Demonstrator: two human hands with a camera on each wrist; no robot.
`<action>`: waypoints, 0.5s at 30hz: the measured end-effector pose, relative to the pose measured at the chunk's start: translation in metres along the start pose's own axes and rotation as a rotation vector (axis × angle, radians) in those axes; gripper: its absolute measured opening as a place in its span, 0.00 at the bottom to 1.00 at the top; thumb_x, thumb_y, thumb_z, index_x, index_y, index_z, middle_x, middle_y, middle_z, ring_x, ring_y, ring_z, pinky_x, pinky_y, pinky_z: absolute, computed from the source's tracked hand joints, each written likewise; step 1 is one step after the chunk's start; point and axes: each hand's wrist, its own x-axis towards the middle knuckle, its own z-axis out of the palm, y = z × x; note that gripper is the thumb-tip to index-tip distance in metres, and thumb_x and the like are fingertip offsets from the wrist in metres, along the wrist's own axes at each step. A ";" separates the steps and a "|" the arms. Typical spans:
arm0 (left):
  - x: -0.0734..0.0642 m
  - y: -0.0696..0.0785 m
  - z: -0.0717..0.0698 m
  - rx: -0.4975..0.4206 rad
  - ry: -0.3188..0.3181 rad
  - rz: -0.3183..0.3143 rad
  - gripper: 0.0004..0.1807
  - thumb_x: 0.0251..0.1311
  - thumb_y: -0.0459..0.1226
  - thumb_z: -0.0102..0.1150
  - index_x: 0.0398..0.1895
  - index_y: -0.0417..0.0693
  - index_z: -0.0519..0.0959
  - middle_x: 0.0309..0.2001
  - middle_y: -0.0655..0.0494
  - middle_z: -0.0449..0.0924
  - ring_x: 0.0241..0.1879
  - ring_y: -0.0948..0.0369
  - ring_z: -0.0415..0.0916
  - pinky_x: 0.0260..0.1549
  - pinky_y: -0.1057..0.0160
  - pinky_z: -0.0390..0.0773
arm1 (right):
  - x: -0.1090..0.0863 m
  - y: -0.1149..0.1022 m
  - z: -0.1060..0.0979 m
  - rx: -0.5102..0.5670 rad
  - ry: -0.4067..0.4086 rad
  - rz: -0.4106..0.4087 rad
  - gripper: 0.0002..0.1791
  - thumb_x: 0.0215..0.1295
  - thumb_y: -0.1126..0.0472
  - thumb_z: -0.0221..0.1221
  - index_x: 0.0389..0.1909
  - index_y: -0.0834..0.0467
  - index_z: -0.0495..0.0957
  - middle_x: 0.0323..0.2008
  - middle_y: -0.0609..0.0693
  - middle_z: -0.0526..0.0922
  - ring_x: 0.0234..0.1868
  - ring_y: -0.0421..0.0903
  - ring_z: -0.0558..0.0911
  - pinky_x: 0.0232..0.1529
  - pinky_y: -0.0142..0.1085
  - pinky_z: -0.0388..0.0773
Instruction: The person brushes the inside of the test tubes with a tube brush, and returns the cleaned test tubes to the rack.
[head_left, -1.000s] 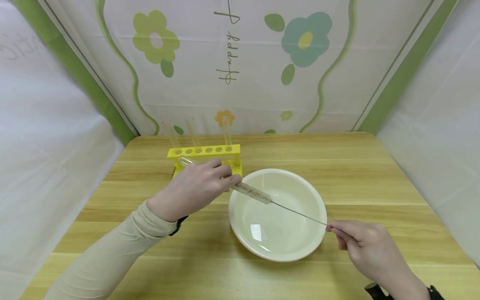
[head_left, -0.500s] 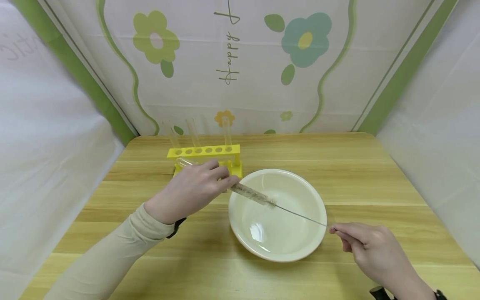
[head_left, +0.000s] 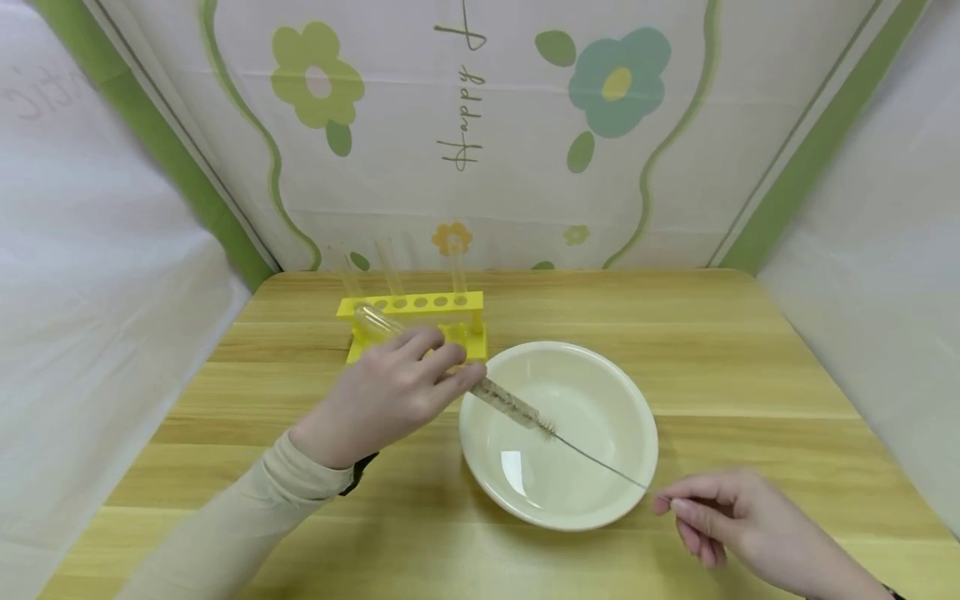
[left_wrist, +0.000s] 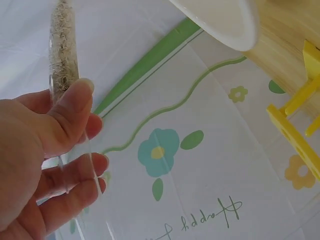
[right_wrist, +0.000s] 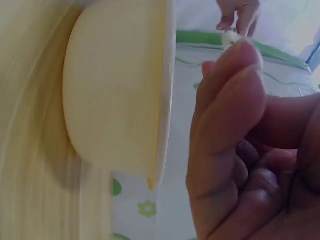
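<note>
My left hand (head_left: 397, 383) grips a clear glass test tube (head_left: 378, 323), its rounded end pointing up and left and its mouth over the white basin (head_left: 480, 475). Inside the tube's mouth end sits the bristle head of a test tube brush (head_left: 551, 431), a few bristles sticking out. The brush's thin wire runs down across the basin to my right hand (head_left: 731, 517), whose thumb and forefinger pinch its end. In the left wrist view the bristles (left_wrist: 63, 45) fill the tube above my thumb. The right wrist view shows my curled fingers (right_wrist: 235, 105) beside the basin.
A yellow test tube rack (head_left: 408, 304) stands behind my left hand, with 3 clear tubes upright in it. The basin holds clear liquid and rests on the wooden table (head_left: 750, 367). Flower-printed cloth (head_left: 510, 192) hangs behind the table, with white cloth at both sides.
The brush has slid slightly out of the tube, so bristles now show at its mouth. My right hand has moved down and turned, still pinching the wire. The tube tilts a little more steeply.
</note>
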 end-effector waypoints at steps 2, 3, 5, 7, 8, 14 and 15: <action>0.000 0.003 0.000 0.022 0.009 0.021 0.10 0.69 0.28 0.53 0.44 0.44 0.84 0.34 0.53 0.79 0.33 0.54 0.75 0.39 0.62 0.81 | -0.001 0.003 -0.001 0.065 -0.060 -0.001 0.17 0.70 0.79 0.48 0.48 0.64 0.82 0.21 0.52 0.79 0.18 0.45 0.78 0.17 0.37 0.78; 0.000 0.005 0.000 0.030 0.014 0.030 0.12 0.70 0.26 0.50 0.44 0.44 0.83 0.34 0.54 0.79 0.33 0.54 0.76 0.40 0.61 0.81 | -0.002 0.004 -0.001 0.075 -0.077 -0.003 0.18 0.70 0.80 0.48 0.49 0.64 0.82 0.21 0.53 0.79 0.18 0.45 0.78 0.17 0.37 0.78; 0.000 0.009 0.000 0.048 0.016 0.047 0.15 0.70 0.24 0.44 0.43 0.43 0.82 0.34 0.54 0.78 0.32 0.55 0.75 0.41 0.61 0.81 | -0.003 0.005 -0.001 0.063 -0.068 0.011 0.18 0.69 0.80 0.49 0.47 0.63 0.83 0.20 0.53 0.78 0.18 0.45 0.78 0.18 0.36 0.78; 0.000 0.011 0.000 0.061 0.020 0.052 0.16 0.69 0.22 0.42 0.42 0.43 0.80 0.34 0.55 0.78 0.31 0.55 0.75 0.39 0.61 0.81 | -0.004 0.006 -0.001 0.023 -0.028 0.022 0.17 0.67 0.80 0.51 0.46 0.63 0.84 0.19 0.51 0.77 0.19 0.44 0.77 0.18 0.36 0.78; 0.001 0.012 0.000 0.066 0.022 0.052 0.15 0.68 0.22 0.42 0.42 0.43 0.80 0.33 0.55 0.77 0.30 0.56 0.74 0.37 0.61 0.81 | -0.005 0.005 0.000 -0.011 0.003 0.030 0.16 0.67 0.80 0.52 0.45 0.63 0.85 0.19 0.50 0.77 0.19 0.43 0.77 0.18 0.36 0.77; 0.001 0.013 -0.002 0.107 -0.004 0.043 0.15 0.67 0.22 0.41 0.39 0.42 0.79 0.31 0.55 0.76 0.27 0.57 0.72 0.31 0.63 0.78 | -0.003 -0.002 0.012 -0.298 0.264 0.001 0.18 0.55 0.84 0.60 0.39 0.62 0.87 0.25 0.39 0.82 0.21 0.36 0.76 0.18 0.29 0.74; 0.002 0.013 -0.002 0.113 -0.011 0.042 0.15 0.67 0.22 0.41 0.39 0.42 0.79 0.31 0.56 0.76 0.27 0.57 0.72 0.30 0.63 0.78 | -0.002 -0.003 0.015 -0.357 0.315 -0.034 0.21 0.50 0.86 0.60 0.37 0.60 0.87 0.26 0.38 0.82 0.21 0.34 0.76 0.19 0.27 0.73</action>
